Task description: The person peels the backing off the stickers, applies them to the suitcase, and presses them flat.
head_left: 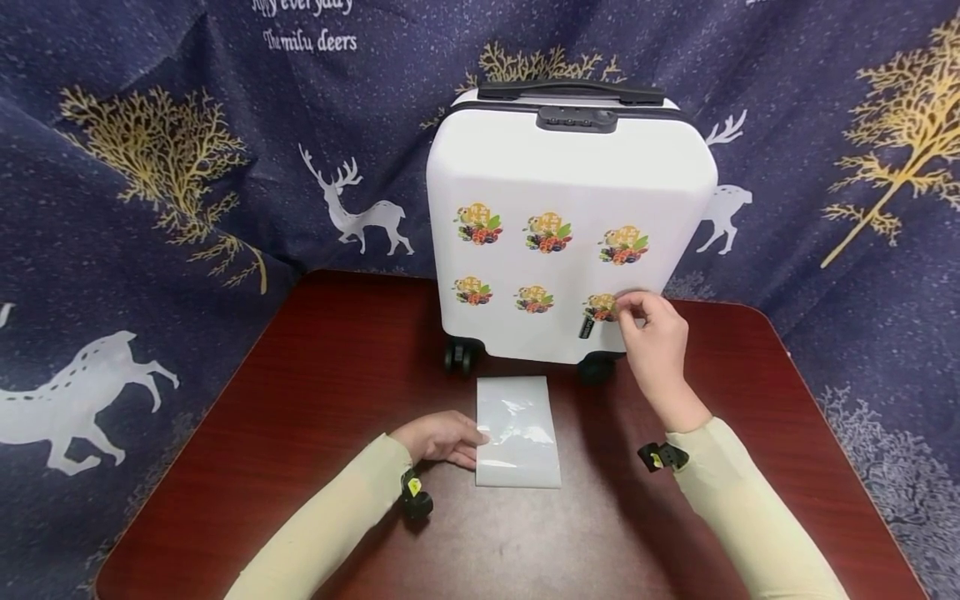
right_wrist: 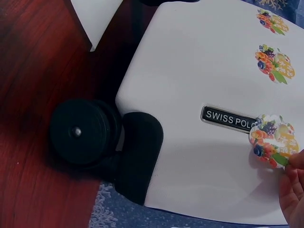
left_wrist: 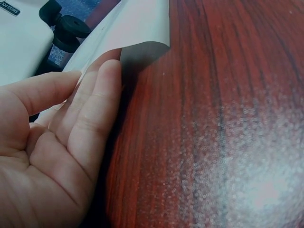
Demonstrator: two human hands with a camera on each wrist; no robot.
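A white suitcase (head_left: 570,167) stands upright on the table, with several fruit-printed stickers on its front. At its lower right, my right hand (head_left: 654,337) pinches the edge of one fruit sticker (right_wrist: 272,141) between thumb and finger. That sticker overlaps the end of the black SWISS POLO label (right_wrist: 228,118); whether all of it touches the case I cannot tell. My left hand (head_left: 444,439) holds the left edge of a glossy white backing sheet (head_left: 517,433) between thumb and fingers. In the left wrist view the sheet's near edge curves up off the table.
The suitcase rests on black wheels (right_wrist: 80,133) on a dark red wooden table (head_left: 360,358). Behind it hangs a blue cloth (head_left: 375,108) printed with white deer and gold trees. A black handle (head_left: 570,90) and a combination lock (head_left: 576,119) sit at the case's top.
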